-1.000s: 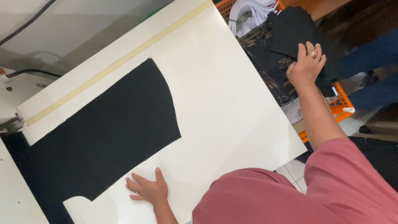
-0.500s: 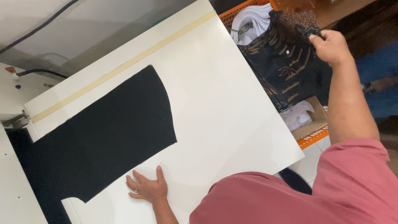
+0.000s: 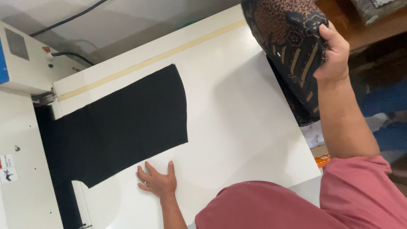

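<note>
Left hand (image 3: 157,183): lies flat, fingers spread, palm down on the white surface (image 3: 237,123), just below the lower edge of the black fabric panel (image 3: 123,127); its grip is released, nothing grasped.
Right hand (image 3: 335,55): raised at 1 o'clock, grip clenched on the patterned dark cloth (image 3: 288,38), thumb on the near face, fingers hidden behind the fold.
Patterned dark cloth: black with brown and gold motifs, hanging off the surface's far right edge, partly lifted clear of what lies below it.
Black fabric panel: spread flat at 9 to 10 o'clock, one curved edge facing the centre, its left end running under the white machine (image 3: 25,55).
Tape strip (image 3: 148,63): tan line along the far edge of the surface, just beyond the panel.
Doing it well: my judgement is that the flat palm should hold steady so the panel stays unwrinkled, while the lifted cloth is carried high enough not to drag across it.
</note>
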